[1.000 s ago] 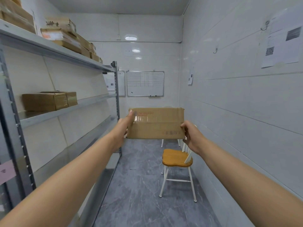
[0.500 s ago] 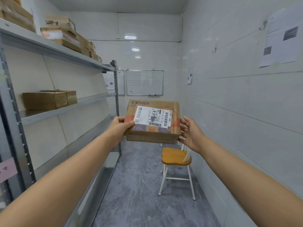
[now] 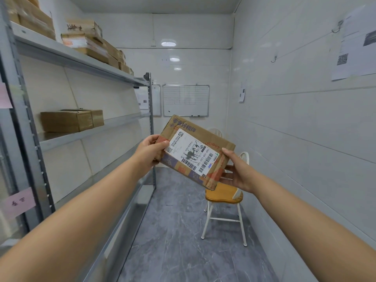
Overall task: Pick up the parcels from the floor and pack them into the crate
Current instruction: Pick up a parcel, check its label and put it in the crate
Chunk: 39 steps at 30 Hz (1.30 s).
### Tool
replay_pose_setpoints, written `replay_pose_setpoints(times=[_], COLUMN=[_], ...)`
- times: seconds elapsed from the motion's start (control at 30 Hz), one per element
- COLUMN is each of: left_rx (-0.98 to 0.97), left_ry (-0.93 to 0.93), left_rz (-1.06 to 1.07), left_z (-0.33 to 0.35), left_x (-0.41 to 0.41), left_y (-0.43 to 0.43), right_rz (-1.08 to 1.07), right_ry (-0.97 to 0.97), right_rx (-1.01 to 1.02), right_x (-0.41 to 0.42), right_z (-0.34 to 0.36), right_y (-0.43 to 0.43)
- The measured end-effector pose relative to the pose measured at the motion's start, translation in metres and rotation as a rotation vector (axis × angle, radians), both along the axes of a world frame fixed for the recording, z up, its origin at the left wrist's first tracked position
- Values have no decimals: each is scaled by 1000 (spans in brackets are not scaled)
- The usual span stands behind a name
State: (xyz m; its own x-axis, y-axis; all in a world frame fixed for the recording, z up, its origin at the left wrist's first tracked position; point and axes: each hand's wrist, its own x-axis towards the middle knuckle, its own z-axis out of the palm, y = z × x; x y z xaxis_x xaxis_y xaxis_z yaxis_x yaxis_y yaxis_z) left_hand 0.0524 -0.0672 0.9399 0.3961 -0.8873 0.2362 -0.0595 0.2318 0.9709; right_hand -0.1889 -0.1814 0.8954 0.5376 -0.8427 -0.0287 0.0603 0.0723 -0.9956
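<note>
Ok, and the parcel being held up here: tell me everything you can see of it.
The parcel is a flat brown cardboard box with blue and orange print. A white shipping label with barcodes, a QR code and black scribbling covers much of its upward face. It is held in the air, turned diagonally, near corner lowest. The left hand grips its left corner, thumb on top; the right hand pinches its right edge, thumb above, fingers beneath.

1 parcel (image 3: 195,153), 2 hands (image 3: 148,152) (image 3: 238,171), 1 chair (image 3: 223,193), 1 whiteboard (image 3: 185,100)
</note>
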Motion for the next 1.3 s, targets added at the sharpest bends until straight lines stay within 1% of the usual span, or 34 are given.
replay_pose_setpoints(times=[0.13,0.2,0.27,0.33,0.47,0.8,0.87,1.0,1.1,1.3], left_rx=[36,105,213,315,461,463,448,424,370,269], left_ry=[-10,-50,-107,-147,-135,-53,-34,9,51,15], left_rz=[73,103,128,116,1,104,156,221,275,410], left_z=[-7,-11,-18,-25,-38,-80,-86,-85,-80,-67], left_x=[6,12,17,21,24,34,36,39,42,48], left_y=[7,15,26,37,57,103,111,134,157,229], right_rz=[33,38,38,53,124,322,334,342,365,507], right_ry=[40,28,9,-1,11,-7,-10,22,28,4], right_rx=[-22,-44,-58,-43,-23,8,17,37,34,12], right_x=[6,13,22,30,45,82,90,106,118,153], right_z=[0,-2,-5,-9,-21,-46,-50,-56,-52,-27], right_y=[-1,0,0,4,9,26,33,58,81,133])
